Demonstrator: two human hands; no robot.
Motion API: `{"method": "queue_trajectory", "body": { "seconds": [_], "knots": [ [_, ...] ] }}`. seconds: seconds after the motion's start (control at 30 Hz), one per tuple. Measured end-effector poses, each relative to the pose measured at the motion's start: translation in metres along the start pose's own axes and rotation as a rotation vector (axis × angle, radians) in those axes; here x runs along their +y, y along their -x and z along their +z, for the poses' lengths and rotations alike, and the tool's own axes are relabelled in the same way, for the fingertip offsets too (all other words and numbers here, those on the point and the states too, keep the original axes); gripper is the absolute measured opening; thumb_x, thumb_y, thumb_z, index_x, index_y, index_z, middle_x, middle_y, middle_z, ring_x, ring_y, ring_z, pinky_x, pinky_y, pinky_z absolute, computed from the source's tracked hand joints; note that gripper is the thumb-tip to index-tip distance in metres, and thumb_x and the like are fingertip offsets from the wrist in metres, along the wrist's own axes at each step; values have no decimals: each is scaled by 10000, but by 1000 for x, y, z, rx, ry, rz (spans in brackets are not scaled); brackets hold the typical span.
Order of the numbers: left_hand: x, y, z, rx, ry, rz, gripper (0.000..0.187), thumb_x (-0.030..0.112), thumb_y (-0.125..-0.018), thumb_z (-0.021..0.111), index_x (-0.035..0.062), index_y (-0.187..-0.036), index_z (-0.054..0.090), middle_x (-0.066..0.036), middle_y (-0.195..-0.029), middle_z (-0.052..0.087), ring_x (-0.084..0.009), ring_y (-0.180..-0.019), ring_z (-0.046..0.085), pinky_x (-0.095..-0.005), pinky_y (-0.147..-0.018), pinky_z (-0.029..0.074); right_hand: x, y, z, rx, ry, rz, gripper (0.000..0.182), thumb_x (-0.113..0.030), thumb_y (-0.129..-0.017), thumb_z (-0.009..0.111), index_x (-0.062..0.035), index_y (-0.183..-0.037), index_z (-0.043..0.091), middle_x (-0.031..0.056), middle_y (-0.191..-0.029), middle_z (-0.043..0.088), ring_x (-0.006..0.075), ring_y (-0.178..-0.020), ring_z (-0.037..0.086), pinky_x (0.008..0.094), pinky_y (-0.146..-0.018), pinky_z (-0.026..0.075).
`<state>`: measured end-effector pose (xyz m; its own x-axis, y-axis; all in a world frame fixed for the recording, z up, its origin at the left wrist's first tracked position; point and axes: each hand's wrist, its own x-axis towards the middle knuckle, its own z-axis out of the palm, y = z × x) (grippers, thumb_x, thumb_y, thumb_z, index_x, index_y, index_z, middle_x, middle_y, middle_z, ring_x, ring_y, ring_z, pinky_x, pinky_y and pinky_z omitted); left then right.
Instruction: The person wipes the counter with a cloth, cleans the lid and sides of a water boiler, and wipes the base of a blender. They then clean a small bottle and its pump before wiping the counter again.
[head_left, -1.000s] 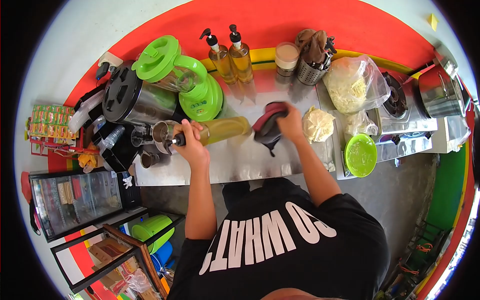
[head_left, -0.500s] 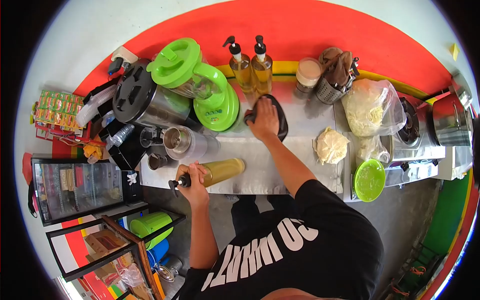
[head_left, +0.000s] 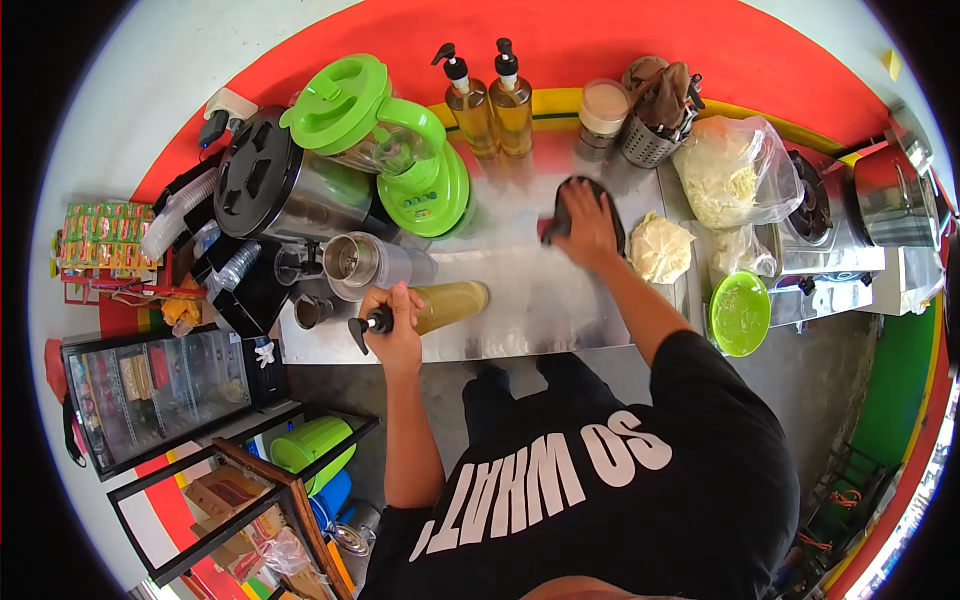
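Note:
My left hand (head_left: 396,325) is wrapped round the neck of a pump bottle (head_left: 452,306) with yellowish liquid and a black pump, tilted over the front of the steel counter (head_left: 500,340). Farther right, my right hand (head_left: 590,228) lies with fingers spread on a dark cloth (head_left: 575,205), pressing it flat on the counter. Just right of the cloth sits a cream-coloured bundle (head_left: 661,248). Two more pump bottles (head_left: 472,118) stand upright at the back by the red wall.
A green blender (head_left: 425,190), a steel pot with black lid (head_left: 258,172) and a steel flask (head_left: 355,262) stand left. At right are a utensil holder (head_left: 652,138), a bag of shredded food (head_left: 735,180), a green bowl (head_left: 739,315) and a stove (head_left: 812,215).
My right hand has slid the cloth to the right along the counter, close to the cream bundle. My left hand still grips the bottle. The view has shifted slightly.

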<state>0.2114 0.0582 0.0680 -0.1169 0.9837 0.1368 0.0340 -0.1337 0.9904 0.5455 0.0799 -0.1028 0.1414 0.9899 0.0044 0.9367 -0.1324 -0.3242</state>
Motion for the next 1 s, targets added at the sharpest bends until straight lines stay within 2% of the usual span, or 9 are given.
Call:
{"method": "queue_trajectory", "body": {
  "seconds": [0.1, 0.23, 0.37, 0.43, 0.63, 0.87, 0.93, 0.97, 1.0],
  "knots": [
    [-3, 2, -5, -44, 28, -29, 361, 136, -1080, 616, 102, -776, 425, 5, -618, 469, -122, -646, 546, -427, -1087, 450, -24, -60, 17, 162, 5, 284, 1016, -485, -830, 793, -94, -1641, 323, 119, -1735, 271, 298, -1615, 211, 532, -1305, 153],
    [-4, -2, -16, -117, 1, -7, 364, 142, -1073, 634, 101, -777, 426, 0, -627, 475, -129, -650, 547, -350, -859, 501, -91, -51, 40, 167, 11, 46, 902, -428, -813, 817, -68, -1544, 428, 126, -1591, 448, 321, -1543, 312, 523, -1209, 296],
    [-17, -8, -26, -240, 21, 33, 364, 146, -1072, 638, 94, -786, 420, -10, -640, 483, -127, -658, 539, -296, -645, 436, -129, 29, 44, -182, 14, -271, 988, -519, -855, 777, -169, -1656, 317, 71, -1744, 248, 288, -1618, 192, 514, -1308, 162],
    [-18, -12, -27, -271, 45, -16, 347, 115, -1057, 657, 71, -786, 445, -19, -639, 516, -126, -655, 578, -295, -645, 464, -119, 64, 33, -273, -27, -341, 998, -502, -832, 799, -200, -1657, 326, 53, -1749, 245, 270, -1623, 181, 514, -1311, 155],
    [-20, -19, -10, -417, 95, 15, 361, 147, -1026, 718, 59, -761, 489, -11, -641, 549, -100, -645, 585, -275, -610, 452, -62, 135, 7, -89, -48, 113, 982, -382, -828, 804, -199, -1657, 310, 82, -1752, 226, 292, -1628, 161, 531, -1310, 149],
    [-38, -17, 5, -463, 72, 137, 399, 184, -953, 811, 57, -737, 500, 3, -657, 530, -82, -591, 466, -286, -562, 389, -32, 248, 9, -113, -20, 246, 986, -201, -843, 788, -192, -1675, 259, 114, -1771, 133, 323, -1635, 123, 508, -1310, 175],
    [-30, -18, 5, -497, 64, 129, 354, 164, -958, 801, 52, -757, 532, 5, -669, 567, -76, -615, 513, -269, -578, 413, -18, 260, 11, 93, -67, 184, 801, -114, -864, 739, -121, -1597, 418, 190, -1649, 410, 381, -1529, 388, 470, -1228, 358],
    [-26, -18, 4, -530, 55, 116, 310, 144, -962, 791, 48, -776, 563, 8, -681, 604, -69, -638, 560, -253, -595, 436, -21, 258, 7, 94, -64, 178, 801, -114, -864, 739, -121, -1597, 418, 190, -1649, 410, 381, -1529, 388, 470, -1228, 358],
    [-21, -16, 5, -522, 60, 122, 310, 144, -962, 791, 48, -776, 563, 8, -681, 604, -69, -638, 560, -253, -595, 436, -39, 248, -19, 118, -212, 460, 661, -86, -883, 706, -79, -1514, 508, 215, -1495, 544, 415, -1405, 504, 464, -1140, 433]
  ]
}}
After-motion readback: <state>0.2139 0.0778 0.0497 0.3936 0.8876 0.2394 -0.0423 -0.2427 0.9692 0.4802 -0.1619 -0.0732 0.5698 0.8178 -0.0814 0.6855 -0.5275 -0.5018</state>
